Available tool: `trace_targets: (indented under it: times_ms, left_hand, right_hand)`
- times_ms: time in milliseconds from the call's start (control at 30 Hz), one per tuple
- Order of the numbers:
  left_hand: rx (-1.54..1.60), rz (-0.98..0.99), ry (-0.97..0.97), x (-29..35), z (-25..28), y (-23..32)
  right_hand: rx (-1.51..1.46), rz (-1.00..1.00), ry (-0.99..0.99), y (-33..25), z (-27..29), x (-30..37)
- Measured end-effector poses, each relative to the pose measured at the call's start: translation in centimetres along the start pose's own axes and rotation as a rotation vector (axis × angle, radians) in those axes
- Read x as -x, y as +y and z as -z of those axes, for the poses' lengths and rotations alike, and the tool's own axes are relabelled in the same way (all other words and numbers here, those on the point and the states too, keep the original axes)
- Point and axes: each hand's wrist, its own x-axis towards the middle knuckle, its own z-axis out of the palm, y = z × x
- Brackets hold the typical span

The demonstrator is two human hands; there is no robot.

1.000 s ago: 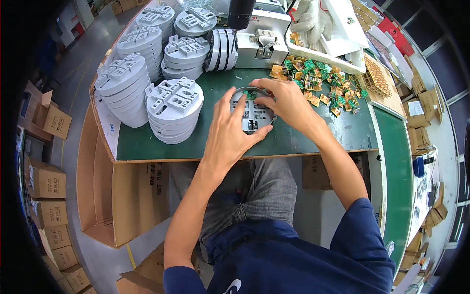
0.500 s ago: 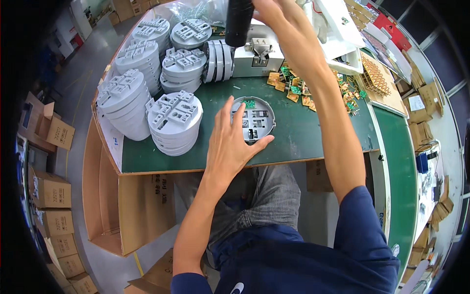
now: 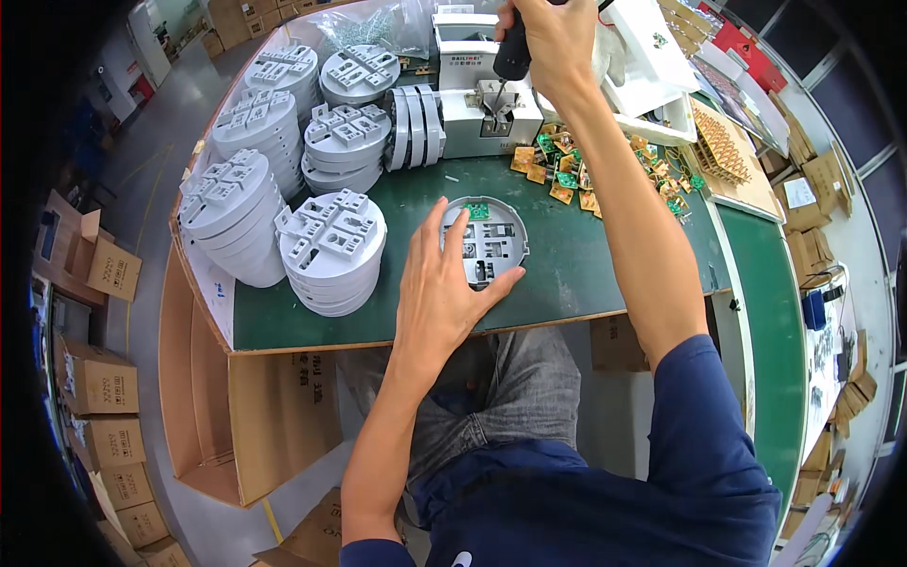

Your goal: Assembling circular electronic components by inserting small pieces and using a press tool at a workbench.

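Observation:
A round grey plastic housing [image 3: 511, 230] lies open side up on the green bench, with a small green circuit board [image 3: 479, 212] near its far edge. My left hand [image 3: 444, 279] grips this housing, fingers along its left rim and thumb at the near side. Farther off, my right hand [image 3: 556, 47] is wrapped round a black electric screwdriver [image 3: 513, 57]. Its thin bit points down at the metal pick-up slot of a white screw feeder [image 3: 463, 132]; whether the tip touches a screw is too small to tell.
Several stacks of round grey housings [image 3: 333, 250] stand at the left. A clear bag of screws [image 3: 383, 28] lies behind them. Loose yellow and green circuit boards [image 3: 567, 175] are heaped right of the feeder, beside a white foam box [image 3: 661, 123] and a pin-studded board [image 3: 723, 146].
My right hand has lowered the screwdriver and brought it rightward over the feeder, where its bit now shows. My left hand still holds the housing in place.

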Motion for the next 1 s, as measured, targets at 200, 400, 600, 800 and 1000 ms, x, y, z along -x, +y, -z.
trace_targets:
  times_ms: [200,400,600,800,1000]
  left_hand:
    - [-0.011,-0.003,-0.010,0.0,0.0,0.2]
    - [-0.006,0.025,-0.002,0.1,-0.1,-0.1]
    - [-0.006,0.029,-0.016,0.0,-0.1,0.1]
    - [-0.002,0.026,-0.018,0.0,0.0,0.1]
    - [-0.005,0.002,-0.002,0.1,-0.2,-0.1]
  right_hand:
    - [0.194,-0.045,0.059,0.9,-0.2,-0.3]
    - [0.012,-0.127,-0.039,-2.5,-0.8,4.4]
    - [-0.125,-0.249,-0.217,-1.0,-0.3,7.0]
    - [-0.254,-0.209,-0.126,-0.4,-1.1,8.5]
    - [-0.280,-0.211,-0.126,-0.3,-1.2,8.6]
